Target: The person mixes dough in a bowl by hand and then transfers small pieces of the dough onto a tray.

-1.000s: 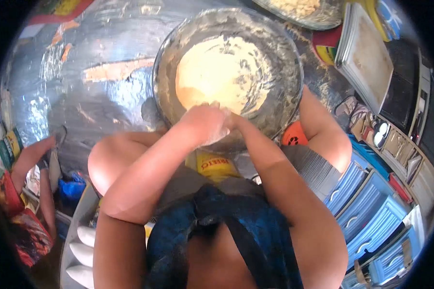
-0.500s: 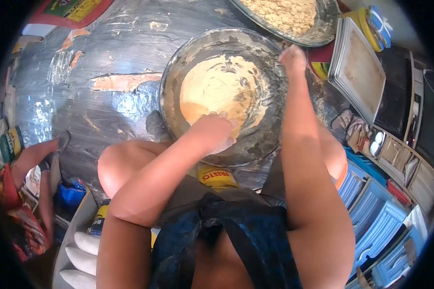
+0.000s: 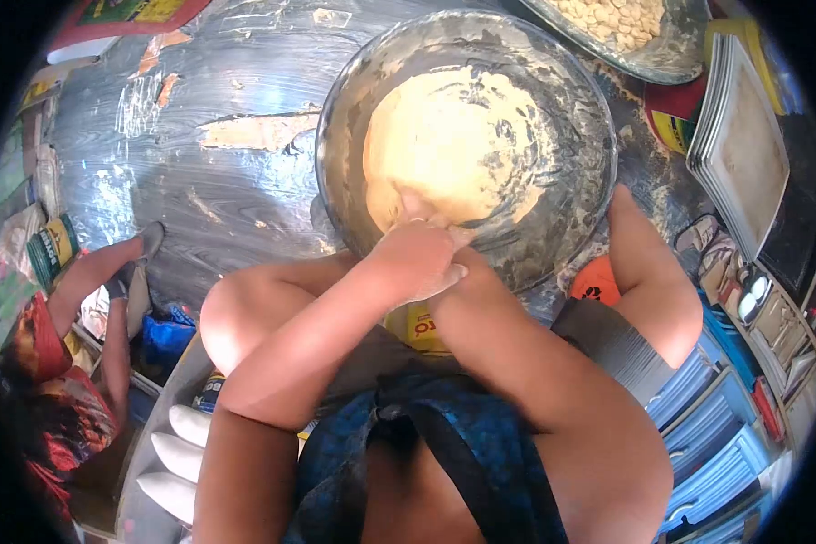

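Note:
A wide dark basin (image 3: 567, 227) stands between my knees, its inner wall smeared with dough. Pale yellow dough (image 3: 444, 136) lies in a flat round mass on its floor. My left hand (image 3: 415, 258) is over the dough's near edge, its thumb and fingers around my right hand where the two cross. My right hand (image 3: 414, 205) reaches from the right beneath it, and its visible part touches the dough; most of its fingers are hidden.
A second basin (image 3: 684, 59) with many small dough pieces stands at the upper right. Beside it lean stacked trays (image 3: 743, 154). Blue crates (image 3: 716, 426) are at the lower right. At left, another person's leg (image 3: 95, 272) rests near white loaf-shaped items (image 3: 177, 453) in a container.
My right hand has left the basin's far right rim and come down to my left hand at the dough. The basin and surroundings appear shifted right and up in view.

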Demonstrator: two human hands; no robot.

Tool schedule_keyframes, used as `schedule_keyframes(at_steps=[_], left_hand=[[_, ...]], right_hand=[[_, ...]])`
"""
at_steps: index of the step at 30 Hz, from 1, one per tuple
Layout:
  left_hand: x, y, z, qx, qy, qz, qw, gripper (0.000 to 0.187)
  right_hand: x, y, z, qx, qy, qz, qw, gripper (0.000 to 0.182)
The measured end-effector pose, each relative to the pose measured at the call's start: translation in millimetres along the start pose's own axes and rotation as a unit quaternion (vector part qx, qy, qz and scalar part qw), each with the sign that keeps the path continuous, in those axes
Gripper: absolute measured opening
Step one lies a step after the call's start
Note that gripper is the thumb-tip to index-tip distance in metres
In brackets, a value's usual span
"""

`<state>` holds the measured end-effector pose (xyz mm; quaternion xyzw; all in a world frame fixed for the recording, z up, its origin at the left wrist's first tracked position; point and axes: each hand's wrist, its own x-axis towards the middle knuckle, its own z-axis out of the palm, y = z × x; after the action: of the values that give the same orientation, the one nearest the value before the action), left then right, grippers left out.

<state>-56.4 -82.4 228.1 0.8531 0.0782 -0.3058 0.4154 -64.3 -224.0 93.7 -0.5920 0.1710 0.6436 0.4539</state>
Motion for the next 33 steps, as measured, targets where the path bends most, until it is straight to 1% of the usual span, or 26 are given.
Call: schedule_keyframes(at_steps=[3,5,6,7,8,9,10,11,12,13,14,15,16,17,18,20,21,22,24,25,26,27,28,29,31,33], left_hand=[[8,-1,3,-0.017,0.010,0.029,0.999,0.037],[9,5,-3,-0.088,0.092,0.020,0.992,0.038],[7,7,-7,-0.086,0.093,0.018,0.992,0.038],[5,8,-12,-0.076,0.102,0.011,0.992,0.038],[4,7,-15,-0.067,0.112,0.004,0.991,0.039],[2,2,-13,-0.034,0.076,-0.008,0.997,0.040],[-1,2,-13,-0.035,0.079,-0.007,0.996,0.040],[-4,5,-11,-0.010,0.050,-0.021,0.998,0.040],[-7,7,-8,0.016,0.021,-0.035,0.999,0.041],[-10,9,-4,0.016,0.025,-0.031,0.999,0.041],[-12,9,0,0.016,0.026,-0.003,1.000,0.041],[-13,9,2,0.018,0.027,0.024,0.999,0.042],[-14,9,1,0.022,0.031,0.022,0.999,0.042],[-16,9,-1,0.014,0.022,0.018,1.000,0.042],[-17,8,-1,0.004,0.010,0.013,1.000,0.042],[-13,2,4,-0.003,0.010,-0.001,1.000,0.043],[-11,1,4,0.003,-0.001,-0.023,1.000,0.044],[-10,1,3,0.012,-0.013,-0.043,0.999,0.044],[-5,3,-2,0.018,-0.023,-0.044,0.999,0.045],[-3,0,3,0.015,-0.012,-0.016,1.000,0.046],[-3,1,0,0.012,0.000,0.011,1.000,0.047],[-1,3,-6,0.014,-0.022,-0.001,1.000,0.046],[-1,3,-10,0.019,-0.014,0.003,1.000,0.046],[-2,3,-12,0.013,-0.007,-0.010,1.000,0.045],[-3,3,-12,-0.002,0.008,-0.020,1.000,0.045],[-9,-2,-10,0.005,0.025,-0.020,0.999,0.045]], right_hand=[[99,-96,44,0.191,-0.018,-0.096,0.977,0.040],[181,-134,23,0.265,-0.039,-0.159,0.950,0.037],[177,-173,13,0.176,0.020,-0.143,0.974,0.034],[166,-197,2,0.103,0.080,-0.214,0.968,0.038],[203,-209,-29,-0.123,0.176,-0.275,0.937,0.044],[188,-227,-46,-0.145,0.172,-0.271,0.936,0.044],[170,-243,-60,-0.167,0.168,-0.263,0.935,0.045],[169,-248,-78,-0.172,0.169,-0.265,0.934,0.045],[176,-253,-97,-0.172,0.187,-0.241,0.936,0.044],[187,-258,-108,-0.172,0.205,-0.220,0.938,0.043],[200,-262,-111,-0.174,0.205,-0.225,0.936,0.043],[219,-267,-113,-0.324,0.232,-0.198,0.895,0.044],[245,-267,-115,-0.465,0.253,-0.167,0.832,0.045],[257,-260,-91,-0.478,0.215,-0.217,0.824,0.049],[267,-246,-69,-0.525,0.201,-0.204,0.801,0.053],[229,-227,9,-0.616,0.172,-0.184,0.747,0.063],[239,-203,26,-0.718,0.074,-0.192,0.666,0.064],[209,-175,51,-0.752,0.102,-0.218,0.614,0.055],[197,-115,40,-0.794,-0.022,-0.265,0.547,0.046],[190,-85,35,-0.804,-0.083,-0.290,0.512,0.041],[158,-76,20,-0.799,-0.106,-0.279,0.523,0.036],[132,-76,2,-0.838,-0.155,-0.301,0.429,0.033],[126,-68,-27,-0.868,-0.201,-0.315,0.327,0.031],[132,-55,-59,-0.827,-0.159,-0.289,0.456,0.030],[140,-53,-121,-0.793,-0.048,-0.213,0.568,0.033],[150,-80,-172,-0.722,0.046,-0.154,0.673,0.043]])
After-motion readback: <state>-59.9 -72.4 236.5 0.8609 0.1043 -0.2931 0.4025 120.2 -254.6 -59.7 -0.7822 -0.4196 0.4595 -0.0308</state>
